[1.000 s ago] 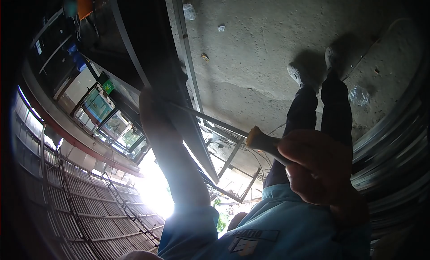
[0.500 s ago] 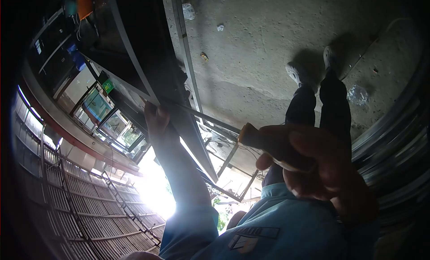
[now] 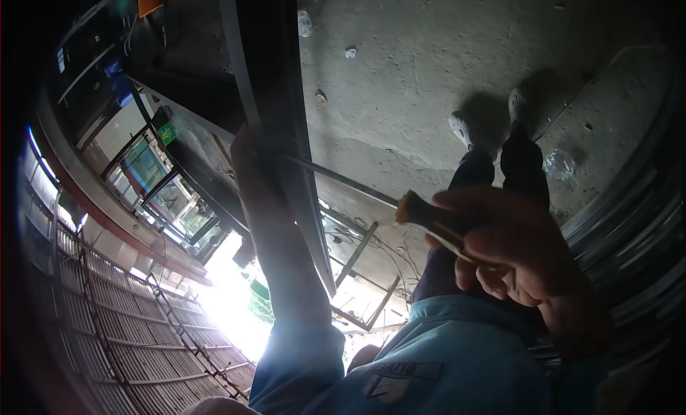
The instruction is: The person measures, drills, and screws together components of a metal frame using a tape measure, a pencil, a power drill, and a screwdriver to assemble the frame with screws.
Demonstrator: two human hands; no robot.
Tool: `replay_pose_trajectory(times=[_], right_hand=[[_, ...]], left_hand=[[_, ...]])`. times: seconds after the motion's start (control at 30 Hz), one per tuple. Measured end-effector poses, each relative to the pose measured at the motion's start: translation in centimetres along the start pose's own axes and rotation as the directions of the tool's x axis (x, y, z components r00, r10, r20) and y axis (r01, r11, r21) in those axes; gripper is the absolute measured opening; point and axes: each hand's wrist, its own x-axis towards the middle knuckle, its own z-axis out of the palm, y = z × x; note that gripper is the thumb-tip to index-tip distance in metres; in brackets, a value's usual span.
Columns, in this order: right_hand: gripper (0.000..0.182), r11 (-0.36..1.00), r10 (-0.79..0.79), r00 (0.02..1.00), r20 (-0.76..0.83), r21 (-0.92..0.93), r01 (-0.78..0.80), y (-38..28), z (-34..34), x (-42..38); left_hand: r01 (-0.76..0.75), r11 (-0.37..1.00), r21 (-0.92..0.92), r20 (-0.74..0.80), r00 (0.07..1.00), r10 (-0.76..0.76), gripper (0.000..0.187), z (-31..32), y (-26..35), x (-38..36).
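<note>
My right hand [image 3: 500,247] is closed around the dark, yellow-edged handle of a screwdriver [image 3: 421,213]. Its long thin shaft runs left to a dark metal frame [image 3: 266,65]; where the tip meets the frame is lost in shadow. At the frame's edge is my left hand [image 3: 246,147], gripping it near the shaft's far end. Its fingers are mostly hidden in the dark.
Concrete floor [image 3: 400,79] with bits of litter and a crumpled clear plastic piece [image 3: 560,165] lies around my shoes [image 3: 461,129]. Thin metal bars [image 3: 357,254] and wires stand below the frame. Bright daylight comes from behind.
The view has shifted, and the frame now appears more upright and farther right. The screwdriver shaft still reaches the frame, its handle slightly lower and to the right. Both hands keep their holds.
</note>
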Motion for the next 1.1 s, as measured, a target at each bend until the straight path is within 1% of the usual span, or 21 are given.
replay_pose_trajectory(times=[0.07,0.1,0.13,0.2,0.23,0.3,0.33,0.37,0.4,0.47,0.5,0.53,0.57,0.63,0.73,0.87,0.9,0.93,1.0,1.07,1.1], right_hand=[[0.037,0.860,-0.003,0.999,0.046,-0.510,0.026,-0.4,0.5,-0.1],[0.038,0.398,-0.494,0.807,0.323,-0.741,0.541,1.0,0.4,0.6],[0.038,0.397,-0.493,0.806,0.327,-0.740,0.543,1.4,0.0,1.2],[0.039,-0.375,-0.625,0.406,0.667,-0.712,0.593,1.4,-0.5,2.2],[0.039,-0.380,-0.624,0.402,0.670,-0.710,0.593,1.5,-0.3,1.9],[0.040,0.454,-0.679,0.686,0.261,-0.585,0.672,2.0,0.3,1.1],[0.040,0.456,-0.677,0.687,0.264,-0.583,0.673,1.7,0.3,1.0],[0.040,0.838,-0.371,0.926,0.062,-0.407,0.363,1.0,0.1,0.5],[0.041,0.990,0.048,0.998,-0.035,-0.133,-0.053,0.3,0.1,0.1],[0.041,0.966,0.060,0.998,-0.002,-0.254,-0.058,-0.5,0.6,-0.1],[0.040,0.787,-0.234,0.965,0.117,-0.561,0.259,-0.6,0.9,-0.1],[0.039,0.428,-0.446,0.837,0.318,-0.745,0.511,-0.6,1.1,-0.1],[0.039,0.426,-0.448,0.836,0.317,-0.746,0.512,-0.3,1.0,0.1],[0.037,-0.030,-0.593,0.623,0.510,-0.787,0.616,0.5,0.8,0.5],[0.036,-0.138,-0.528,0.621,0.580,-0.780,0.611,0.4,1.1,0.4],[0.036,0.149,-0.485,0.718,0.499,-0.763,0.630,0.6,1.1,0.4],[0.037,0.907,-0.243,0.955,0.172,-0.310,0.286,0.6,0.5,0.4],[0.039,0.849,0.231,0.961,0.149,0.452,-0.274,0.7,0.0,0.6],[0.044,0.778,0.366,0.929,0.054,0.530,-0.338,1.9,-0.5,1.0],[0.039,0.849,0.197,0.966,0.164,0.464,-0.252,1.9,-0.8,0.7],[0.035,0.954,0.075,0.997,0.008,0.291,-0.074,1.7,0.7,0.5]], left_hand=[[0.030,1.000,0.010,-0.043,0.999,-0.029,0.051,0.9,0.0,-0.9],[0.040,0.999,0.011,-0.067,0.997,-0.039,0.051,1.1,0.2,-0.8],[0.053,0.999,0.013,-0.093,0.994,-0.051,0.050,1.2,0.5,-1.1],[0.079,0.997,0.015,-0.135,0.988,-0.076,0.049,1.8,0.9,-1.1],[0.090,0.996,0.014,-0.155,0.984,-0.086,0.049,2.1,1.2,-1.0],[0.098,0.995,0.015,-0.178,0.979,-0.094,0.048,2.4,1.5,-0.9],[0.121,0.988,0.097,-0.219,0.971,-0.097,0.046,2.5,1.5,-0.9],[0.147,0.973,0.178,-0.259,0.961,-0.098,0.045,2.5,1.6,-0.9],[0.147,0.973,0.179,-0.260,0.961,-0.097,0.045,2.0,1.3,-1.0],[-0.102,0.871,0.481,-0.020,0.992,0.127,0.044,0.7,0.4,-1.3],[-0.102,0.871,0.480,-0.021,0.992,0.128,0.044,0.9,0.7,-1.2],[0.009,0.929,0.370,-0.114,0.993,0.036,0.044,1.4,1.1,-1.1],[0.113,0.963,0.245,-0.190,0.979,-0.066,0.044,1.7,1.3,-1.0],[0.087,0.959,0.270,-0.180,0.983,-0.039,0.044,1.5,1.0,-0.8],[0.021,0.936,0.351,-0.124,0.992,0.024,0.042,1.0,0.7,-1.1],[0.044,0.944,0.326,-0.147,0.989,0.005,0.039,1.3,1.1,-1.1],[0.041,0.946,0.321,-0.147,0.989,0.007,0.039,2.0,1.3,-1.1],[0.064,0.960,0.273,-0.207,0.978,-0.006,0.038,2.9,1.5,-1.2],[0.084,0.974,0.211,-0.265,0.964,-0.026,0.040,2.9,1.4,-1.1],[0.078,0.979,0.187,-0.198,0.979,-0.040,0.040,1.5,0.9,-0.6],[0.077,0.982,0.170,-0.208,0.977,-0.041,0.040,1.5,0.8,-0.7]])
